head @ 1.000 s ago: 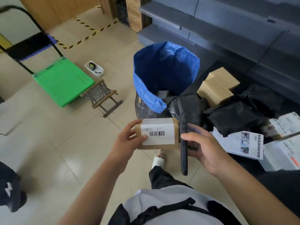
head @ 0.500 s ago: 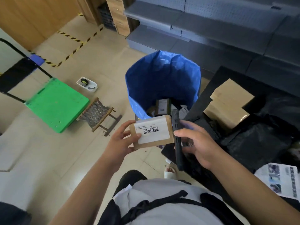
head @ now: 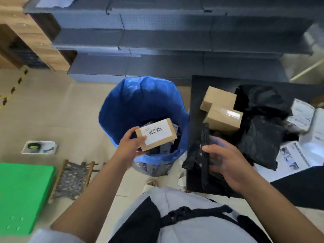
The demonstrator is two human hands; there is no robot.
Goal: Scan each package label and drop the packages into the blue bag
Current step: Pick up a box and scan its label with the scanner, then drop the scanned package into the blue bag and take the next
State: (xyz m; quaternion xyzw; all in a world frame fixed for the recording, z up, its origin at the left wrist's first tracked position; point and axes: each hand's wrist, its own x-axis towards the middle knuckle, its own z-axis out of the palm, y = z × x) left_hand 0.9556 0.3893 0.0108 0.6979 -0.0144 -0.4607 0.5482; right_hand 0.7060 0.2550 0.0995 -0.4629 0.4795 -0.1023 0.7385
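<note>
My left hand (head: 128,146) grips a small brown cardboard package (head: 157,134) with a white barcode label, held over the open mouth of the blue bag (head: 140,100). Several packages lie inside the bag. My right hand (head: 223,162) holds a black handheld scanner (head: 204,155) edge-on, to the right of the bag, apart from the package. On the black table (head: 196,95) at right lie two brown boxes (head: 220,109), black poly-bag parcels (head: 259,137) and white printed parcels (head: 294,158).
Grey shelving (head: 157,41) runs along the back. On the tiled floor at left sit a green platform cart (head: 22,199), a small woven stool (head: 73,178) and a white tray with a tape roll (head: 38,147). A wooden cabinet (head: 26,41) stands at upper left.
My left hand has carried the labelled package up and away from the scanner to a spot over the bag's opening. The right hand with the scanner has drawn off to the right.
</note>
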